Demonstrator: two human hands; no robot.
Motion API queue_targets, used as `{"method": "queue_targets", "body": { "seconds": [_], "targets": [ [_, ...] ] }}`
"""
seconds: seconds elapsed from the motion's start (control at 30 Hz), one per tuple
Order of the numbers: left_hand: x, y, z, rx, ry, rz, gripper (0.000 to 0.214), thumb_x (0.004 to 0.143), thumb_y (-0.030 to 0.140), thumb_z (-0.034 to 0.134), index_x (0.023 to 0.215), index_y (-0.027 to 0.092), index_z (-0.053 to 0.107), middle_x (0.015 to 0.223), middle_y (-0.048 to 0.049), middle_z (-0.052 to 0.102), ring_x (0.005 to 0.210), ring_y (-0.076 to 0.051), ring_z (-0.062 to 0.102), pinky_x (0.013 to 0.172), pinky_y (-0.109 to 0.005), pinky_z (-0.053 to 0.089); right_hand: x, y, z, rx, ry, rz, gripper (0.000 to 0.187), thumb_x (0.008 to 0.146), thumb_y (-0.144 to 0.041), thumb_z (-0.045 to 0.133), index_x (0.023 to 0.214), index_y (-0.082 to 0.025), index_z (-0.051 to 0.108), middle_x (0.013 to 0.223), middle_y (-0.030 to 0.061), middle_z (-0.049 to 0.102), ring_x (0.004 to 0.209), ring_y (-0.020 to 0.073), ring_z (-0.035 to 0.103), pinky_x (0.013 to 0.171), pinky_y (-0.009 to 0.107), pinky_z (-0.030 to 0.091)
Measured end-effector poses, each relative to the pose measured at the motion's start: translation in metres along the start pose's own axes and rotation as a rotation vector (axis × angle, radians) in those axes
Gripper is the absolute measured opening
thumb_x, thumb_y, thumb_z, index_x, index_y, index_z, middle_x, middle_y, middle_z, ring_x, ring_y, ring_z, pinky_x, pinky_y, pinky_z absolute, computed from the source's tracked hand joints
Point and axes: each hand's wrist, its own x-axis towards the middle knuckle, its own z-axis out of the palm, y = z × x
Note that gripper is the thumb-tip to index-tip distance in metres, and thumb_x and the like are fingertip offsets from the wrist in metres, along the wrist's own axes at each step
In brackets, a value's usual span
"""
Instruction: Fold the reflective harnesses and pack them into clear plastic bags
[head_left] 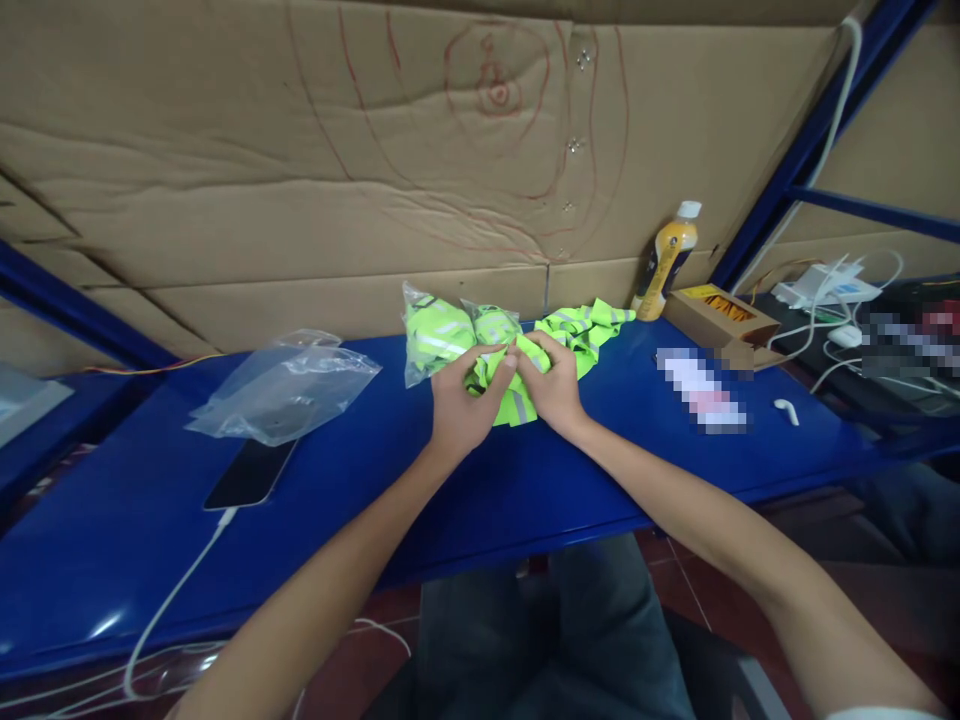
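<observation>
Both hands meet over a crumpled neon-yellow reflective vest (516,402) with grey stripes, just above the blue tabletop. My left hand (466,395) is closed on its left side, thumb on top. My right hand (555,383) grips the fabric from the right, its fingers close to the left thumb. Behind the left hand sits a bundle of similar neon fabric in a clear plastic bag (439,335). A second wrapped bundle (496,325) lies beside it. More striped neon fabric (592,325) spreads out behind the right hand; whether it joins the held piece I cannot tell.
An empty clear plastic bag (285,385) partly covers a phone (251,475) with a white cable on the blue table (360,500). Rightward are a yellow drink bottle (666,262), an open cardboard box (720,318), an earbud (786,410) and cables. A cardboard wall (337,230) stands behind.
</observation>
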Motion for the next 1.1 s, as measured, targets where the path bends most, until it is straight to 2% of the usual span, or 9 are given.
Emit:
{"method": "queue_targets", "body": {
  "seconds": [0.13,0.27,0.4,0.57,0.67,0.73,0.83,1.0,1.1],
  "targets": [
    [-0.003,-0.003,0.007,-0.177,-0.044,-0.293,0.052,0.097,0.067,0.069,0.082,0.018,0.073,0.065,-0.0019,0.062,0.06,-0.016,0.058,0.053,-0.028,0.047,0.0,0.0,-0.005,-0.106,-0.055,-0.15,0.022,0.092,-0.043,0.074,0.09,-0.021,0.074,0.084,0.0023,0.075,0.08,0.0194,0.067,0.076,0.033,0.055],
    [0.001,-0.004,0.004,-0.546,-0.319,-0.668,0.065,0.091,0.081,0.066,0.101,0.018,0.076,0.075,-0.0072,0.074,0.063,-0.023,0.071,0.046,-0.03,0.056,0.0,0.001,-0.012,-0.252,-0.098,-0.369,0.017,0.095,-0.037,0.069,0.092,-0.021,0.075,0.082,0.0023,0.078,0.069,0.0164,0.068,0.067,0.031,0.056],
    [0.009,0.002,-0.005,-0.666,-0.563,-0.832,0.066,0.091,0.076,0.065,0.117,0.017,0.076,0.087,-0.0115,0.08,0.068,-0.029,0.079,0.052,-0.036,0.065,0.002,0.004,-0.018,-0.33,-0.141,-0.604,0.016,0.099,-0.034,0.066,0.097,-0.023,0.078,0.084,0.003,0.081,0.066,0.0161,0.071,0.067,0.031,0.061],
    [0.016,0.002,-0.014,-0.738,-0.744,-0.932,0.065,0.092,0.072,0.063,0.114,0.013,0.077,0.09,-0.016,0.081,0.067,-0.033,0.081,0.04,-0.031,0.058,0.007,0.003,-0.02,-0.287,-0.167,-0.81,0.024,0.107,-0.035,0.059,0.104,-0.024,0.08,0.087,0.0055,0.082,0.08,0.0214,0.08,0.074,0.036,0.067],
    [0.017,0.002,-0.015,-0.814,-0.758,-0.923,0.058,0.089,0.068,0.067,0.107,0.014,0.076,0.075,-0.0118,0.075,0.058,-0.028,0.075,0.031,-0.025,0.043,0.006,0.0,-0.02,-0.277,-0.155,-0.827,0.028,0.11,-0.034,0.054,0.105,-0.022,0.079,0.087,0.0058,0.081,0.082,0.0215,0.079,0.076,0.036,0.067],
    [0.016,0.006,-0.013,-0.813,-0.677,-0.915,0.053,0.085,0.065,0.072,0.103,0.015,0.074,0.071,-0.0083,0.072,0.052,-0.023,0.07,0.029,-0.022,0.034,0.005,-0.004,-0.02,-0.296,-0.141,-0.71,0.03,0.113,-0.035,0.05,0.114,-0.021,0.076,0.092,0.0067,0.082,0.081,0.0207,0.079,0.078,0.036,0.066],
    [0.012,0.012,-0.008,-0.709,-0.51,-0.843,0.053,0.078,0.065,0.079,0.096,0.016,0.071,0.072,-0.0062,0.071,0.051,-0.02,0.066,0.032,-0.022,0.032,0.005,-0.008,-0.02,-0.325,-0.16,-0.515,0.04,0.115,-0.042,0.042,0.131,-0.02,0.071,0.113,0.0108,0.083,0.094,0.0217,0.079,0.086,0.038,0.065],
    [0.009,0.004,-0.005,-0.349,-0.197,-0.425,0.046,0.076,0.059,0.085,0.076,0.019,0.062,0.059,0.003,0.054,0.048,-0.011,0.048,0.043,-0.024,0.037,0.009,-0.006,-0.014,-0.194,-0.211,-0.355,0.048,0.115,-0.053,0.044,0.111,-0.024,0.082,0.118,0.0103,0.081,0.116,0.0231,0.076,0.105,0.041,0.059],
    [0.01,-0.006,-0.009,0.03,-0.147,-0.058,0.039,0.084,0.052,0.079,0.072,0.02,0.061,0.064,0.0011,0.06,0.06,-0.015,0.057,0.06,-0.028,0.047,0.009,0.002,-0.008,-0.071,-0.215,-0.153,0.053,0.108,-0.066,0.053,0.102,-0.024,0.084,0.12,0.0104,0.081,0.119,0.0244,0.075,0.11,0.042,0.056]
  ]
}}
